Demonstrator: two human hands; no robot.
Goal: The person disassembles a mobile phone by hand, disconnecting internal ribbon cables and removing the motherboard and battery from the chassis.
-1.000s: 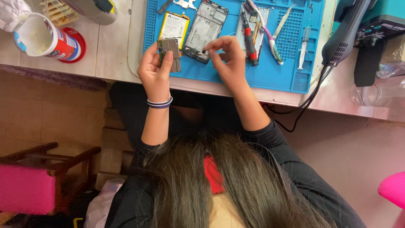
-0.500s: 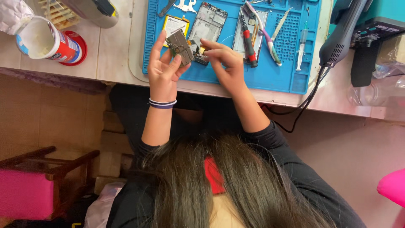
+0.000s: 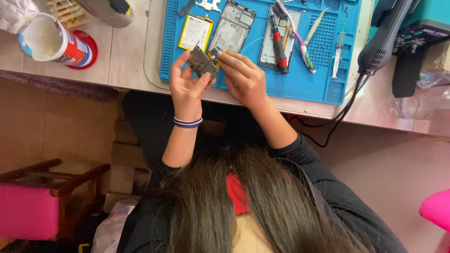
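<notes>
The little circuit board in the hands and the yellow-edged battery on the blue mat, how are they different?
The circuit board is dark and crowded with tiny parts; the battery is a plain pale slab with a yellow border. The circuit board is pinched in the left hand, with the right hand touching its edge, while the battery lies flat on the blue mat, untouched. The board is tilted; the battery is not. Both are flat rectangles.

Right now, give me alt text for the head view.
Both hands, left and right, hold a small circuit board above a blue work mat bearing an opened phone, a yellow-edged battery and hand tools.
</notes>
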